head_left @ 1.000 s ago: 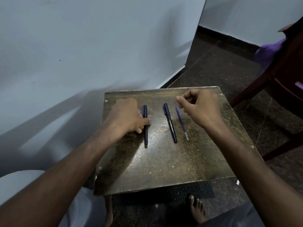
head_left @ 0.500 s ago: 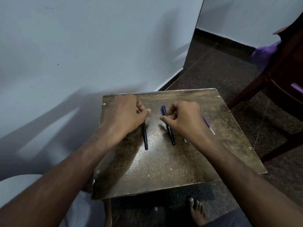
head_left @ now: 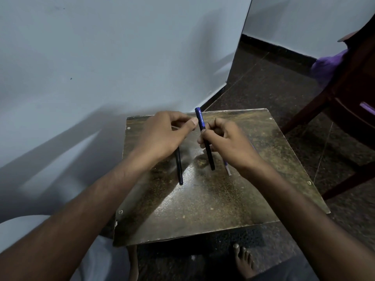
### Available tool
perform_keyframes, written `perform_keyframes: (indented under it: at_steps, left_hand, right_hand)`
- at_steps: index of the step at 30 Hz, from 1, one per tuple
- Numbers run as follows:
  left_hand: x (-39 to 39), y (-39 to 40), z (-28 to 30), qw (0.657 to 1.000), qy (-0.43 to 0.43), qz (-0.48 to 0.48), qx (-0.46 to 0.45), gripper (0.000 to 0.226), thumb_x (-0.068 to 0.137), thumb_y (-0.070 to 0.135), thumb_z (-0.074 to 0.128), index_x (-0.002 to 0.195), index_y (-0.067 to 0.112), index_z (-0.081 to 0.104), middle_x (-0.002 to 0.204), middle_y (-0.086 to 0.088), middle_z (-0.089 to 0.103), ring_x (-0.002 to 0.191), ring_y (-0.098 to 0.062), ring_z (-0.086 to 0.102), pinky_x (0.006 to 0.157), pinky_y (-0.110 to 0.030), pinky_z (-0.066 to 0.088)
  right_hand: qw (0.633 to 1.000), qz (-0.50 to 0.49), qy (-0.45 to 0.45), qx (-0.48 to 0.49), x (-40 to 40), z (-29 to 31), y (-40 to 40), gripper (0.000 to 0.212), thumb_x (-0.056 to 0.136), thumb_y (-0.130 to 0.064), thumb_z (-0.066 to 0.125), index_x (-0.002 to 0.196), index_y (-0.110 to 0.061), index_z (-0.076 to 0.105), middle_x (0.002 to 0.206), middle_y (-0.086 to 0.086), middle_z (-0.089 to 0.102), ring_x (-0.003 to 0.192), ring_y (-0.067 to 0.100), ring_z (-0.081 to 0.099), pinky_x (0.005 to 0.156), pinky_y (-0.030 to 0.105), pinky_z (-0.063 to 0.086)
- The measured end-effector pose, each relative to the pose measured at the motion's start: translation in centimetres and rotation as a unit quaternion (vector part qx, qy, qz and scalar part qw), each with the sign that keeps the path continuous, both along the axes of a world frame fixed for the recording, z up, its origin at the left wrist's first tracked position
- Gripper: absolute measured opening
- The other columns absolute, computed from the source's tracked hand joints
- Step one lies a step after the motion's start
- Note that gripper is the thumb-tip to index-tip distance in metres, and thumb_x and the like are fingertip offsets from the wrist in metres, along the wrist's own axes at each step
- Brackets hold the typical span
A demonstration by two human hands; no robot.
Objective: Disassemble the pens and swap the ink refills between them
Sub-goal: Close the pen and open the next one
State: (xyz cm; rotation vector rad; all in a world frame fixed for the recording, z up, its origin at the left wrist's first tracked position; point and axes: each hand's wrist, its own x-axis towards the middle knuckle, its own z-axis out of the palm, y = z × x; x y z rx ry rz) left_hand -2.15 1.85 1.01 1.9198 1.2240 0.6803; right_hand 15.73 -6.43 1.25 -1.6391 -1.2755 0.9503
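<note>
the right hand [head_left: 227, 142] holds the blue pen [head_left: 205, 136] up off the bench [head_left: 213, 209]. its fingers [head_left: 203, 137] are closed around the middle of the pen, with the blue cap end pointing to 12 o'clock and the dark tip end pointing down to 6 o'clock. the left hand [head_left: 162, 134] is at 9 o'clock from that pen, with its fingers curled in and its thumb tip very close to the cap. i cannot tell if it touches the cap yet, or if it holds anything.

the second pen [head_left: 179, 169] lies flat on the bench, partly under the left hand. a thin refill [head_left: 227, 168] lies on the bench at 3 o'clock from the held pen, mostly hidden by the right hand.

the pen looks light, thin and stiff, and its smooth side may slip. it is best to hold the body tight in the middle and pinch the end to pull or twist. the refill looks very thin, so it may bend. hold it softly, near its end.
</note>
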Motion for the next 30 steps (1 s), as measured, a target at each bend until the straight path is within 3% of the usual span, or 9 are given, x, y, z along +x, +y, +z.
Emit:
perform_keyframes:
  at_steps: [2,4,7,11,17,22,24,28,30]
  left_hand:
    - [0.3,0.0,0.0,0.995,-0.080,-0.002,-0.058,0.012,0.099,0.051,0.074,0.103,0.042,0.082,0.088,0.015,0.083,0.081,0.003,0.077,0.060,-0.011,0.051]
    - [0.5,0.0,0.0,0.991,-0.113,0.000,-0.078,0.013,0.098,0.050,0.076,0.098,0.038,0.083,0.082,0.016,0.082,0.078,0.003,0.075,0.057,-0.012,0.051]
    - [0.6,0.0,-0.2,0.987,-0.128,-0.006,-0.096,0.023,0.098,0.053,0.075,0.099,0.032,0.084,0.079,0.015,0.081,0.078,0.004,0.071,0.060,-0.017,0.050]
    - [0.8,0.0,-0.5,0.986,-0.143,-0.005,-0.088,0.024,0.098,0.050,0.076,0.094,0.028,0.084,0.072,0.013,0.074,0.073,0.003,0.066,0.069,-0.021,0.050]
    - [0.8,0.1,-0.5,0.984,-0.160,0.004,-0.073,0.021,0.098,0.042,0.079,0.093,0.023,0.084,0.058,0.022,0.065,0.059,0.011,0.056,0.058,-0.005,0.041]
    - [0.2,0.5,-0.2,0.986,-0.154,0.013,-0.066,0.022,0.095,0.047,0.081,0.092,0.026,0.087,0.058,0.020,0.064,0.058,0.008,0.052,0.062,-0.016,0.046]
    - [0.2,0.5,-0.2,0.986,-0.146,0.009,-0.077,0.022,0.093,0.050,0.082,0.091,0.029,0.087,0.062,0.016,0.065,0.059,0.004,0.053,0.065,-0.024,0.047]
    - [-0.4,1.1,0.4,0.989,-0.132,0.048,-0.046,0.018,0.092,0.050,0.083,0.089,0.032,0.086,0.061,0.022,0.070,0.052,0.010,0.056,0.056,-0.012,0.047]
    - [-1.3,2.0,0.9,0.986,-0.133,0.087,-0.043,0.022,0.093,0.051,0.082,0.095,0.029,0.086,0.059,0.023,0.069,0.054,0.009,0.057,0.063,-0.018,0.048]
  right_hand:
    - [0.991,0.045,0.124,-0.022,-0.4,0.0,-0.3,0.006,0.106,-0.010,0.055,0.106,-0.007,0.060,0.085,0.009,0.077,0.075,0.022,0.073,0.074,0.039,0.062]
    - [0.985,0.056,0.164,-0.028,-0.7,-0.1,-0.3,0.011,0.110,-0.011,0.049,0.110,-0.006,0.059,0.079,0.005,0.069,0.068,0.017,0.065,0.067,0.037,0.055]
    - [0.990,0.054,0.130,-0.020,-0.8,-0.7,0.0,0.029,0.116,-0.021,0.045,0.115,-0.002,0.066,0.073,-0.002,0.055,0.062,0.009,0.049,0.058,0.029,0.040]
    - [0.996,0.028,0.075,0.027,-1.8,-1.2,-0.2,0.036,0.117,-0.029,0.041,0.098,-0.012,0.066,0.061,-0.015,0.044,0.050,0.000,0.038,0.050,0.021,0.030]
    - [0.994,-0.050,-0.038,0.085,-3.7,-1.7,-0.2,0.037,0.115,-0.033,0.044,0.085,-0.018,0.060,0.063,-0.012,0.049,0.060,0.012,0.047,0.061,0.038,0.039]
    - [0.994,-0.051,-0.051,0.086,-3.6,-1.4,-0.4,0.036,0.114,-0.040,0.048,0.090,-0.023,0.069,0.054,-0.032,0.054,0.056,-0.005,0.053,0.058,0.020,0.033]
    - [0.996,-0.041,-0.047,0.057,-3.3,-1.3,-0.6,0.039,0.113,-0.044,0.049,0.091,-0.022,0.073,0.051,-0.029,0.053,0.053,-0.004,0.051,0.059,0.025,0.035]
    - [0.998,-0.023,-0.057,0.003,-2.8,-1.2,-0.9,0.038,0.106,-0.045,0.059,0.091,-0.015,0.075,0.064,-0.015,0.061,0.057,0.001,0.053,0.060,0.029,0.044]
    - [0.997,-0.026,-0.073,-0.016,-2.3,-1.2,-1.1,0.032,0.104,-0.039,0.062,0.091,-0.012,0.074,0.071,-0.007,0.061,0.062,0.007,0.055,0.063,0.032,0.045]
